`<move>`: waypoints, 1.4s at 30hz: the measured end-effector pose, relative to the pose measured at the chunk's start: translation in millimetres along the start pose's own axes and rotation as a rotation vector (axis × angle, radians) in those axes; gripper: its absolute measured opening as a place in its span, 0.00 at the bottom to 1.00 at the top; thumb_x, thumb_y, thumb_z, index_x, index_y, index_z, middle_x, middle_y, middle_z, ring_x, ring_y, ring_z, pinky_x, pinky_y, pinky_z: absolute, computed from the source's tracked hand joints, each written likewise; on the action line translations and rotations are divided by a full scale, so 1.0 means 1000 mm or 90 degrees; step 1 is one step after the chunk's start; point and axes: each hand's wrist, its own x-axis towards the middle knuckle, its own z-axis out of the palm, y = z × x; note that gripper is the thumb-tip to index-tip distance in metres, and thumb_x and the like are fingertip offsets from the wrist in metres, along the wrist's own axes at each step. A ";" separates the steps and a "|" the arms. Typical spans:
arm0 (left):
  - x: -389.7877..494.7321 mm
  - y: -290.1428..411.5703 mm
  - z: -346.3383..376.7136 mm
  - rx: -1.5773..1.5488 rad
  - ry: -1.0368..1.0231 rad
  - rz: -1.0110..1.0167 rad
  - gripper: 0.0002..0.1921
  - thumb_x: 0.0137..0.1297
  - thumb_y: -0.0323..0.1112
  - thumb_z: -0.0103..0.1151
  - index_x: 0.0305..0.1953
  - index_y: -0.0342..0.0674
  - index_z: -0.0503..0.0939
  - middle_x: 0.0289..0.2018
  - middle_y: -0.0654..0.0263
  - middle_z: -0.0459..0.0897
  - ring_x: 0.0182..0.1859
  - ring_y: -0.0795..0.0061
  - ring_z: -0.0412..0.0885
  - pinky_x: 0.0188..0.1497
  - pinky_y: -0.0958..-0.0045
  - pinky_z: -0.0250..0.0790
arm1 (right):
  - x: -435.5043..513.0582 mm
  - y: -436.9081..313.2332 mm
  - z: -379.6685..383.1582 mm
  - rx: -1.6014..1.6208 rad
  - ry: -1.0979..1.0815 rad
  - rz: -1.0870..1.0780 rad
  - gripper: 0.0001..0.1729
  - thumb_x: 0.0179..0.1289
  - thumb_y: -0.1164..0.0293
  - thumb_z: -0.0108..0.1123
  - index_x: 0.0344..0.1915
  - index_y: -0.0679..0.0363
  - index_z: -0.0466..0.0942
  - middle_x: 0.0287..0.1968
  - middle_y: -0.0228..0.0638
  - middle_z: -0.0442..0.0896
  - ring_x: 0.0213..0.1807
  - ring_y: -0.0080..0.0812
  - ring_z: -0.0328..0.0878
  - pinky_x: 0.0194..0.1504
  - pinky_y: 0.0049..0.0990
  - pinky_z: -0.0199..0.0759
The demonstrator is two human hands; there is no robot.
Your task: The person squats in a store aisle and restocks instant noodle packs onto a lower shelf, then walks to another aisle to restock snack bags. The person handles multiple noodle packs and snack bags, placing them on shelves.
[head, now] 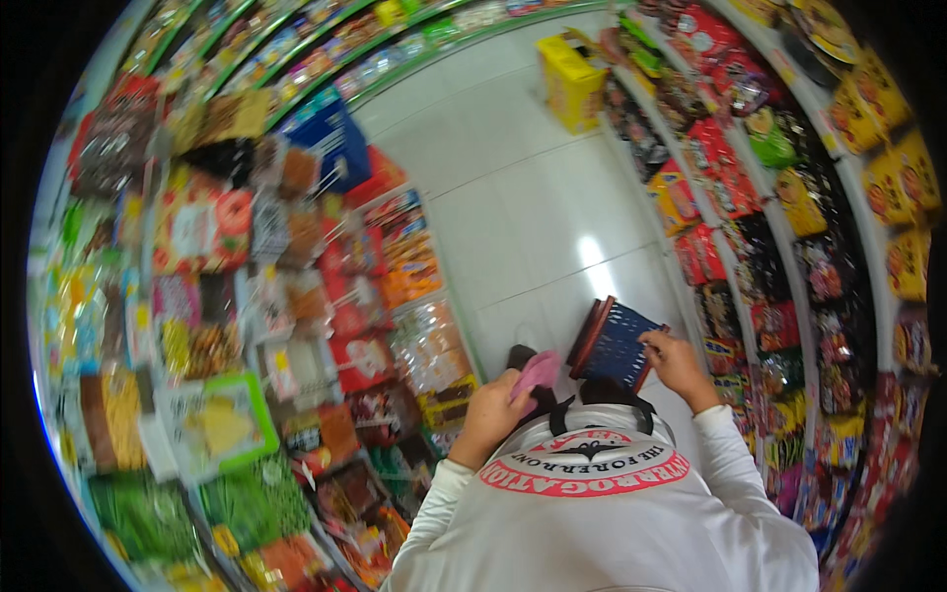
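Note:
My left hand (488, 414) holds a crumpled pink cloth (540, 374) in front of my waist. The fingers of my right hand (675, 361) are closed at the right edge of a blue slotted basket (620, 344) with a dark red rim. The basket is tilted over the floor, just ahead of my dark shoes. Its lower end is partly hidden by my body, and its inside cannot be seen.
Shelves of packaged snacks (203, 229) line the left side, and more shelves with bagged goods (718, 170) curve along the right. A yellow carton (570, 81) stands on the pale tiled floor (518, 170) at the aisle's far end. A blue box (329, 140) sits by the left shelf.

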 end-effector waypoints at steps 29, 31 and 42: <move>0.290 -0.018 -0.100 0.049 -0.087 0.103 0.10 0.67 0.36 0.59 0.38 0.34 0.78 0.31 0.44 0.81 0.34 0.41 0.80 0.35 0.54 0.70 | 0.096 0.056 0.071 0.145 0.033 0.395 0.15 0.62 0.71 0.58 0.49 0.57 0.79 0.38 0.43 0.86 0.43 0.46 0.84 0.46 0.40 0.76; 0.310 -0.013 -0.106 0.109 -0.123 0.127 0.10 0.67 0.37 0.60 0.38 0.34 0.78 0.33 0.42 0.82 0.37 0.38 0.80 0.36 0.51 0.71 | 0.113 0.057 0.069 0.184 0.053 0.398 0.14 0.62 0.70 0.59 0.49 0.57 0.79 0.41 0.45 0.86 0.44 0.49 0.83 0.47 0.41 0.76; 0.421 -0.071 -0.109 0.163 -0.245 0.179 0.12 0.67 0.40 0.59 0.39 0.35 0.76 0.30 0.42 0.82 0.36 0.36 0.80 0.37 0.44 0.70 | 0.120 -0.009 0.052 0.183 0.220 0.523 0.14 0.66 0.75 0.55 0.52 0.59 0.78 0.32 0.37 0.86 0.32 0.30 0.83 0.39 0.29 0.78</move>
